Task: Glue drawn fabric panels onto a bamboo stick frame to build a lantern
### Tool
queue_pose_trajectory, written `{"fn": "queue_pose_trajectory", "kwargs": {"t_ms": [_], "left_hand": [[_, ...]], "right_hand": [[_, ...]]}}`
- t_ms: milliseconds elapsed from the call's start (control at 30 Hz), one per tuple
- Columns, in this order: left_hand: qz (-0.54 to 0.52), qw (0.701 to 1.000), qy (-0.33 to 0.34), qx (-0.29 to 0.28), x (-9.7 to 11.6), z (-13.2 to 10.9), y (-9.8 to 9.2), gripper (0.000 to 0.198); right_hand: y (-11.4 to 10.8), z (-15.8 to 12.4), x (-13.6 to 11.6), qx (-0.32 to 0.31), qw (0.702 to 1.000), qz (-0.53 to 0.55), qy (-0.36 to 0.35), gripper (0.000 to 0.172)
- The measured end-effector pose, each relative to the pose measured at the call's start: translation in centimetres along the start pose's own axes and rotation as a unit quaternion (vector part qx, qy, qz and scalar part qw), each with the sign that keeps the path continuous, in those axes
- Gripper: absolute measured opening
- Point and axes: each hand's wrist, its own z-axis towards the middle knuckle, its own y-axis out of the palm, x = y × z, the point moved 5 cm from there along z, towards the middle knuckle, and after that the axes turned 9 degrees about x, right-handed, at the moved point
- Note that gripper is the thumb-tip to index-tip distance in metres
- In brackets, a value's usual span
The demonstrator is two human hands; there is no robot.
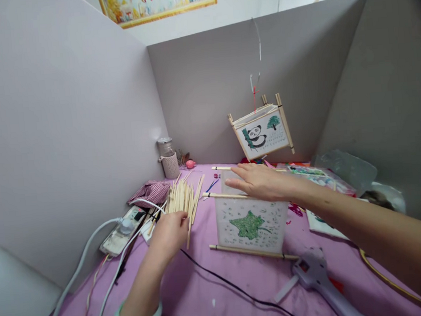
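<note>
A white box-shaped lantern (253, 225) with a green leaf drawing and wooden sticks along its edges stands on the purple cloth. Across its top lies my right hand (257, 181), flat with the fingers stretched out toward the left. My left hand (173, 230), with a pale green bangle at the wrist, is at the near end of a pile of thin wooden sticks (180, 197). Its fingers are bent together; what they hold, if anything, is too small to name. A purple glue gun (314, 272) lies near the lantern's lower right corner.
A finished-looking panda lantern (263, 133) hangs from a wire at the back. Left are a jar (168, 159), a checkered cloth (150, 191) and a power strip (123, 230) with cables. Plastic bags (351, 170) and drawings lie right. Grey panels (205, 94) enclose the table.
</note>
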Motion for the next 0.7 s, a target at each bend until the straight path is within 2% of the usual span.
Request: {"fn": "queue_pose_trajectory", "kwargs": {"t_ms": [100,200,300,367,433,500,567,700], "left_hand": [[0.073,0.997,-0.028,-0.004,-1.1,0.1,-0.3,0.028],[0.106,0.993,-0.054,-0.006,-1.2,0.0,-0.2,0.024],[0.129,0.99,-0.061,0.021,-0.2,-0.6,-0.1,0.027],[0.107,0.994,-0.017,0.032,1.2,-1.3,0.1,0.028],[0.041,0.997,0.059,-0.007,3.0,-2.2,0.8,0.025],[-0.018,0.991,0.113,-0.073,4.3,-3.0,1.8,0.024],[-0.025,0.986,0.121,-0.108,4.9,-3.3,2.6,0.025],[-0.002,0.988,0.103,-0.112,4.8,-3.2,3.6,0.021]], "right_hand": [[-0.3,0.0,-0.3,0.001,1.0,0.004,-0.008,0.07],[-0.3,0.0,-0.3,0.004,1.0,0.002,-0.005,0.068],[-0.2,0.1,0.1,0.005,1.0,-0.004,-0.003,0.067],[0.0,0.1,0.3,0.009,1.0,-0.012,-0.026,0.062],[0.0,0.1,0.2,0.014,0.998,-0.022,-0.058,0.057],[0.0,0.1,0.2,0.022,0.997,-0.029,-0.069,0.055],[-0.1,0.0,0.2,0.029,0.997,-0.026,-0.063,0.056],[-0.4,0.0,0.0,0.03,0.999,-0.015,-0.013,0.062]]}}
